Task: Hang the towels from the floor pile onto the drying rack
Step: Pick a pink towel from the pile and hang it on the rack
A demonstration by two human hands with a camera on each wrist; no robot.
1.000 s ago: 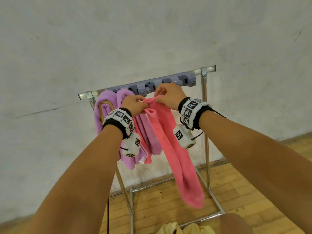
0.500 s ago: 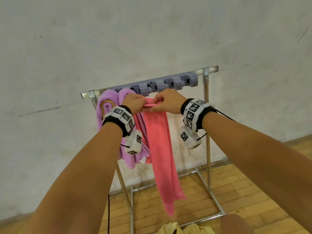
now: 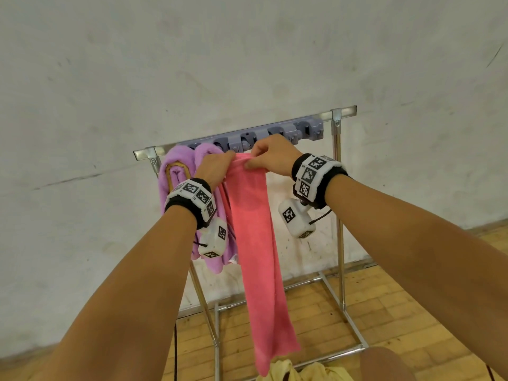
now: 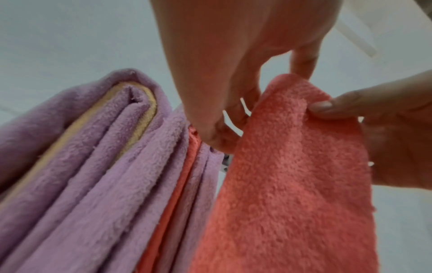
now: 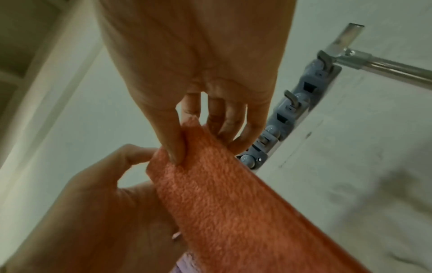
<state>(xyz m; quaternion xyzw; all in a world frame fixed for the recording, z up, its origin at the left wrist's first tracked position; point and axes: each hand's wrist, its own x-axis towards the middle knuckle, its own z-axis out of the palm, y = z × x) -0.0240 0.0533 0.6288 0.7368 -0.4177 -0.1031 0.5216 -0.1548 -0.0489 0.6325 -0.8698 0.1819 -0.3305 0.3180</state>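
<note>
Soft, light pink towel (image 3: 255, 243); left hand (image 3: 215, 167) and right hand (image 3: 270, 156) fingers pinch its top edge beside the rack (image 3: 336, 204).

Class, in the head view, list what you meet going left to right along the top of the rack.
Purple towels → left hand → pink towel → right hand → right rack post

A coral-pink towel (image 3: 255, 243) hangs beside lilac towels (image 3: 178, 166), one edged in tan, on a silver rack (image 3: 337, 188) with a grey-blue clip strip (image 3: 275, 134). Black-and-white checker-patterned wristbands (image 3: 192, 192), pale yellow cloth (image 3: 310, 372) on honey-brown floor (image 3: 384, 312).
</note>
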